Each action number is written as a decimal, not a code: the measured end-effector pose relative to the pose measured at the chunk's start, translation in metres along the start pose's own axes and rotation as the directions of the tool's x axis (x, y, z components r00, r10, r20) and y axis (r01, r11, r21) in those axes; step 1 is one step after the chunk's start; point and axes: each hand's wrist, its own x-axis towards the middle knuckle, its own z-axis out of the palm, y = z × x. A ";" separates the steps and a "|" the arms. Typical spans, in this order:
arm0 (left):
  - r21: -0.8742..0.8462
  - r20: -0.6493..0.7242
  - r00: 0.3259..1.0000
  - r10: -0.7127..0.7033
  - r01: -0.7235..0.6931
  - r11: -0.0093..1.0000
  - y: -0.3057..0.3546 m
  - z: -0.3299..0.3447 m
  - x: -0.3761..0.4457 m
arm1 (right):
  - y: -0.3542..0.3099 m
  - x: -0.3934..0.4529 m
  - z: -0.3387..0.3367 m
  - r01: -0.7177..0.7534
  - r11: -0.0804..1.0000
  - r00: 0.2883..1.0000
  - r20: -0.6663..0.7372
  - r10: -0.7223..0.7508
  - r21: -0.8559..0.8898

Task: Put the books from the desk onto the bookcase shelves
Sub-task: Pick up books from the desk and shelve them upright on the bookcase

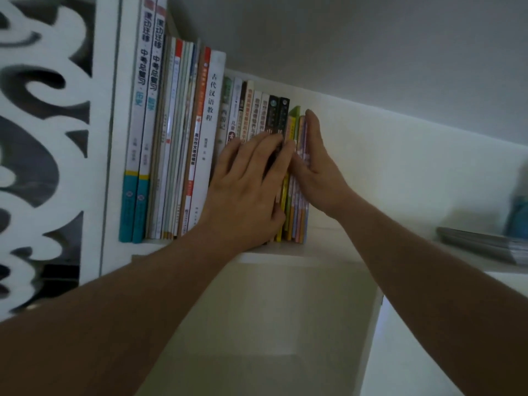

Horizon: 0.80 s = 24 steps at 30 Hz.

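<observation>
Head view. A row of upright paperback books with white, orange, black and pastel spines point(205, 132) is standing on the white bookcase shelf board point(285, 257), packed against the white bookcase side panel point(114, 138) at the row's left end. Relative to that row, the open end is on the right, where a cluster of thin picture books with yellow, green and pink covers point(297, 195) is forming the last members.

The left hand point(251, 184) is lying flat over the spines of the shorter books near the open end, fingers straight and spread, gripping nothing; this is probably keeping the spines flush and stopping them from sliding forward. The right hand point(314, 161) is standing on edge against the outer cover of the last thin book, palm facing the row, fingers extended upward and together, thumb hidden behind the books; it too is closing on nothing. This is judged to be squaring and compressing the row so that the slim books are staying upright without a bookend.

Both forearms are reaching up and forward from the bottom corners, converging on the row's open end. To the right of the row, well apart, a flat stack of grey-edged books point(483, 245) is lying on the same surface level, beside a blurred blue object point(518, 212).
</observation>
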 end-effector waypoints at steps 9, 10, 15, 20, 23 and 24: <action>-0.048 -0.034 0.999 -0.009 0.007 0.999 -0.001 -0.001 0.000 | -0.029 0.028 -0.026 -0.078 0.991 0.994 -0.090 0.069 -0.106; -0.065 -0.036 0.999 -0.009 0.006 0.998 0.000 -0.001 0.000 | -0.029 0.027 -0.029 -0.074 0.991 0.995 -0.077 0.065 -0.113; -0.146 -0.055 0.998 -0.022 0.014 0.989 0.001 -0.005 0.001 | -0.004 -0.002 -0.012 -0.184 0.977 0.978 0.115 0.171 0.111; -0.137 -0.070 0.997 -0.019 0.009 0.991 0.001 -0.005 0.001 | 0.025 -0.030 0.019 -0.181 0.982 0.980 0.092 0.175 0.057; -0.151 -0.062 0.998 -0.019 0.010 0.988 0.001 -0.005 0.001 | 0.009 -0.030 0.009 -0.186 0.982 0.980 0.056 0.188 -0.041; -0.155 -0.066 0.998 -0.023 0.013 0.988 0.000 -0.005 0.001 | 0.005 -0.030 0.006 -0.207 0.977 0.975 0.071 0.211 -0.057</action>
